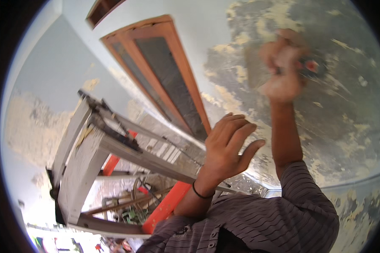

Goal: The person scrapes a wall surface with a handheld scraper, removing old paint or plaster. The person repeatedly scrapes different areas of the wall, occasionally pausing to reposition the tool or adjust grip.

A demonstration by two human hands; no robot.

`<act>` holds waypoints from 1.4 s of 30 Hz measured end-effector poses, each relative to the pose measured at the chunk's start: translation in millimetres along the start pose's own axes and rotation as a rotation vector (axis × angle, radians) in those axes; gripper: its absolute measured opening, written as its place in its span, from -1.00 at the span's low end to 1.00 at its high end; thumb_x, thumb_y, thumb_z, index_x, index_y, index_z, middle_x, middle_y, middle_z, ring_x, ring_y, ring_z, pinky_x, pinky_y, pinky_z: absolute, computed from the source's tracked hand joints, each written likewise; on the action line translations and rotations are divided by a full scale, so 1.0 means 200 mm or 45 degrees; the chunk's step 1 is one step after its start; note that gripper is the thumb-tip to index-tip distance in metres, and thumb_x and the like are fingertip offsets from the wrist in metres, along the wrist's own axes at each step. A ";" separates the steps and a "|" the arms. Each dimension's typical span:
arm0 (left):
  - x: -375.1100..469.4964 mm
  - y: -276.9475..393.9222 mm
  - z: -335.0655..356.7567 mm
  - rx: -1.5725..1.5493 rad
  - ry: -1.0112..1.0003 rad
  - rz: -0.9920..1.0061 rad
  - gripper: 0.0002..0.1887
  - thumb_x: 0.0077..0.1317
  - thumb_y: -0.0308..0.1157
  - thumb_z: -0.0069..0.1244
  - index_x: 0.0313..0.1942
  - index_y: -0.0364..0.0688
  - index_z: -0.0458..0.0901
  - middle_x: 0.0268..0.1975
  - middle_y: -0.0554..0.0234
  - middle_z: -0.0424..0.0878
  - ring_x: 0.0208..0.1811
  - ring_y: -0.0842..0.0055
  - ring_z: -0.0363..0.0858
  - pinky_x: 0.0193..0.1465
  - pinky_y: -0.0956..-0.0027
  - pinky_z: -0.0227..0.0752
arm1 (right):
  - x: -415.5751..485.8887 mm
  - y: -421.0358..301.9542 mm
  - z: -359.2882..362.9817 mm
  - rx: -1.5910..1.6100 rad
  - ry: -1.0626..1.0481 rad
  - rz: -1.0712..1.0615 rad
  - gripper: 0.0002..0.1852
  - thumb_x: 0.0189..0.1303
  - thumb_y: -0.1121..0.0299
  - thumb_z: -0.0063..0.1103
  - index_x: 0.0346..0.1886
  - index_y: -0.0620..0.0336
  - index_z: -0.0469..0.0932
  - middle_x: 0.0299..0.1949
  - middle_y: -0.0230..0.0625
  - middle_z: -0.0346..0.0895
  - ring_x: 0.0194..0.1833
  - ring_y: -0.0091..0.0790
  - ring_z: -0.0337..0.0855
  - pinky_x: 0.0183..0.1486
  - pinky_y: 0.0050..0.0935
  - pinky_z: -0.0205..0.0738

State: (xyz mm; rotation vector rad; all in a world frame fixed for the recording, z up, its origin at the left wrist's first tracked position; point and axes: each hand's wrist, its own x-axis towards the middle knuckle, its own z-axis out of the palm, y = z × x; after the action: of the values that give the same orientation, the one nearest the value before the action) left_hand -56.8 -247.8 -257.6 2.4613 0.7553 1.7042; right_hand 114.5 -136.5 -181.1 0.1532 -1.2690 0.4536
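My right hand (pixel 285 66) is raised against the peeling wall (pixel 342 104), blurred by motion. It grips what looks like a scraper (pixel 312 66), whose dark and red handle end sticks out to the right of the fist. A flat greyish edge shows to the left of the knuckles, too blurred to tell whether it is the blade. My left hand (pixel 229 145) hangs lower, in front of my chest, fingers apart and holding nothing. A dark band circles that wrist. Around the right hand, paint has come off in patches, leaving grey and cream areas.
A wooden stepladder (pixel 82 167) with red-painted parts (pixel 167 205) stands close on my left. Beyond it, an orange-brown wooden window frame (pixel 174 76) with dark panes is set in the wall. Tangled items and debris (pixel 139 202) lie on the floor below the ladder.
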 end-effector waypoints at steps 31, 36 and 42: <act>-0.21 -0.72 -0.66 0.960 -0.418 -0.296 -0.59 0.35 -0.31 0.35 0.15 -0.19 0.68 0.04 0.05 0.75 0.08 0.20 0.74 0.08 0.15 0.66 | -0.59 -0.08 0.05 -0.486 -0.104 0.538 -0.83 0.26 0.54 0.50 -0.13 0.23 0.70 -0.35 -0.32 0.66 -0.37 -0.53 0.59 -0.28 -0.46 0.45; 0.39 -0.85 -0.43 0.753 0.046 0.254 -0.45 0.33 -0.19 0.37 0.21 -0.30 0.61 0.18 -0.15 0.65 0.22 -0.02 0.64 0.20 0.03 0.59 | -0.63 -0.18 -0.03 -0.612 -0.029 0.482 -0.87 0.25 0.55 0.49 -0.19 0.20 0.69 -0.39 -0.28 0.69 -0.40 -0.50 0.65 -0.31 -0.43 0.50; 1.08 -1.07 -0.38 0.576 0.376 0.511 -0.21 0.53 0.16 0.09 0.42 -0.38 0.38 0.44 -0.34 0.39 0.49 -0.13 0.37 0.44 -0.14 0.37 | -0.61 -0.33 -0.11 -0.836 -0.301 0.385 -0.84 0.21 0.45 0.53 -0.24 0.23 0.68 -0.54 -0.32 0.61 -0.57 -0.41 0.58 -0.47 -0.41 0.38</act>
State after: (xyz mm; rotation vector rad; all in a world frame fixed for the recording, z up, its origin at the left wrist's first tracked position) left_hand -142.6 13.1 -107.2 2.8445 0.7851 2.3003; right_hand 134.4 -218.1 -293.0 -0.5600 -1.6204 0.2577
